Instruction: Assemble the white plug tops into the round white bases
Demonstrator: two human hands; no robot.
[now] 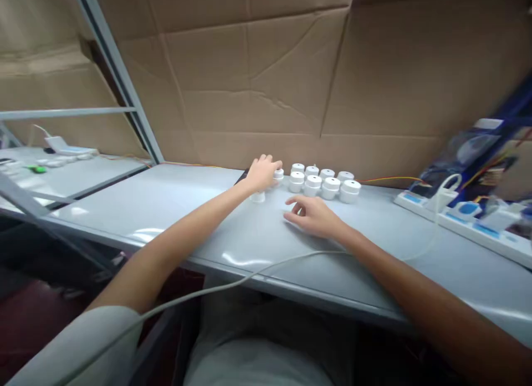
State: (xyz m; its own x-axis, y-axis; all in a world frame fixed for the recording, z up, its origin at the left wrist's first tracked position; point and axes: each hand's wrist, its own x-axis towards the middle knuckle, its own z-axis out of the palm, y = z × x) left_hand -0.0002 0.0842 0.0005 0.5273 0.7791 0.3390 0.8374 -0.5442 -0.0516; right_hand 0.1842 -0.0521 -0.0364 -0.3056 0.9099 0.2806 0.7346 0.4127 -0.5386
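Note:
My left hand (262, 173) reaches to the back of the table, its thumb and a finger closed around a white round plastic device (279, 175). Below that hand sits another white device (257, 197), partly covered by the hand. To the right stands a group of several similar white round devices (313, 184) in two rows, each a short cylinder with a small dark mark on top. My right hand (315, 216) hovers low over the table just in front of this group, holding nothing, with thumb and fingers bent and apart.
A pale cable (233, 284) crosses in front of me over the grey table (199, 195). On the right lies a power strip (469, 222) with plugs. A cardboard sheet (249, 87) stands behind, with red and yellow wires (390, 179) along its foot. A metal frame (120, 76) rises left.

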